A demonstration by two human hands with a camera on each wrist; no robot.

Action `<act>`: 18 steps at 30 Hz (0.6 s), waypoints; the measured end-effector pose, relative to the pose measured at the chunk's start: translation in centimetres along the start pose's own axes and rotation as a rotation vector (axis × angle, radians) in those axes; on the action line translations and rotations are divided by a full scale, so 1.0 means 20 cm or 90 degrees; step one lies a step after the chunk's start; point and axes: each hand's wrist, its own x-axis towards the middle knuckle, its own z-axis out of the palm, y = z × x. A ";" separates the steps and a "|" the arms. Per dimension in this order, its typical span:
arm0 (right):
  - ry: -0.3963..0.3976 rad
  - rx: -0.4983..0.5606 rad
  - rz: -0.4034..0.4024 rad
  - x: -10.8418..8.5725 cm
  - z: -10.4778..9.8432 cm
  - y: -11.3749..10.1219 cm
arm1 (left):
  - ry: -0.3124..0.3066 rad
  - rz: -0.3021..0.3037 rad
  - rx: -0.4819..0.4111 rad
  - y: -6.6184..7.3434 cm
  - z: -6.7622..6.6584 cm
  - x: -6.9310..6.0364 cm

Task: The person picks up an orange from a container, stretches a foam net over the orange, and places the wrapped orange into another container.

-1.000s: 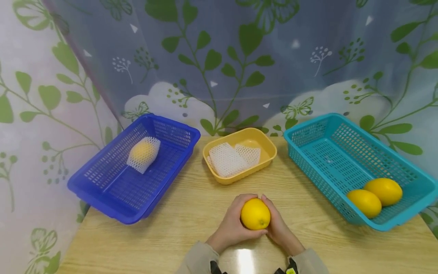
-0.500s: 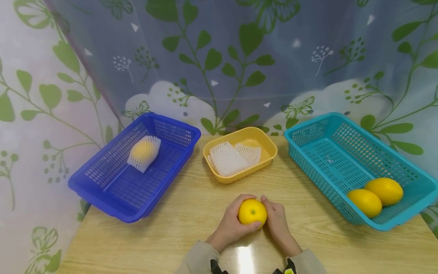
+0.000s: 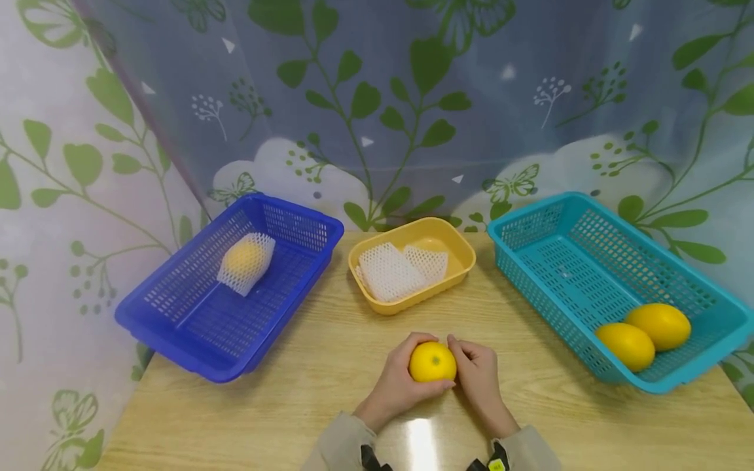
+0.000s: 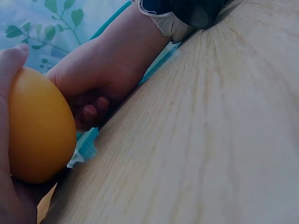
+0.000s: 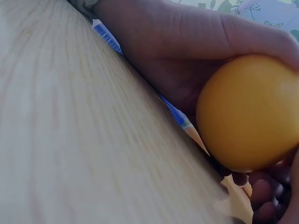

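Observation:
A yellow lemon-like fruit [image 3: 432,362] [image 4: 39,126] [image 5: 250,112] is between the two hands, above the near middle of the table. The left hand [image 3: 397,379] [image 5: 173,42] grips it from the left, fingers around the far side and thumb along the near side. Against or close to its right side is the right hand [image 3: 480,383] [image 4: 105,70], with fingers curled in toward the palm; contact with the fruit is partly hidden. Beyond the hands, a yellow tray [image 3: 459,268] holds white foam nets [image 3: 390,271].
On the left stands a blue basket [image 3: 235,369] with a net-covered yellow fruit [image 3: 244,261]. On the right, a teal basket [image 3: 542,314] holds two bare yellow fruits [image 3: 627,347] [image 3: 660,326]. A patterned curtain [image 3: 377,98] hangs behind the wooden table [image 3: 294,405].
The fruit has turned so its end faces up and has shifted slightly left. The right hand's fingers have curled in from around the fruit's right side.

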 end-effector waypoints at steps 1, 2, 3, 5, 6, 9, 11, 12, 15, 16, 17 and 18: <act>-0.002 -0.001 -0.001 0.00 0.00 -0.02 | -0.002 -0.002 -0.004 0.00 0.00 0.00; -0.005 0.000 -0.006 0.00 0.00 -0.05 | -0.004 -0.003 -0.007 0.00 0.00 0.00; -0.007 0.001 -0.008 -0.01 0.00 -0.07 | -0.005 -0.003 -0.009 0.00 0.00 0.00; -0.011 -0.001 -0.021 -0.01 -0.01 -0.12 | -0.007 -0.003 -0.016 0.00 0.00 0.00; -0.013 -0.001 -0.027 -0.02 -0.01 -0.14 | -0.007 -0.004 -0.019 0.00 0.00 0.00; -0.015 0.004 -0.031 -0.02 -0.01 -0.15 | -0.009 -0.002 -0.020 0.00 0.00 0.00; -0.012 0.014 -0.027 -0.02 -0.01 -0.16 | -0.010 -0.004 -0.017 0.00 0.00 0.00; -0.009 0.022 -0.020 -0.02 -0.01 -0.16 | -0.011 -0.006 -0.017 0.01 0.00 0.00; 0.005 0.044 0.002 -0.02 -0.01 -0.15 | -0.017 -0.010 -0.022 0.05 -0.01 0.00; 0.011 0.048 0.010 -0.02 -0.02 -0.15 | -0.018 -0.010 -0.023 0.08 -0.01 0.01; 0.019 0.055 0.020 -0.01 -0.02 -0.15 | -0.020 -0.010 -0.026 0.10 -0.02 0.01; 0.027 0.063 0.029 -0.01 -0.02 -0.16 | -0.020 -0.013 -0.028 0.13 -0.03 0.01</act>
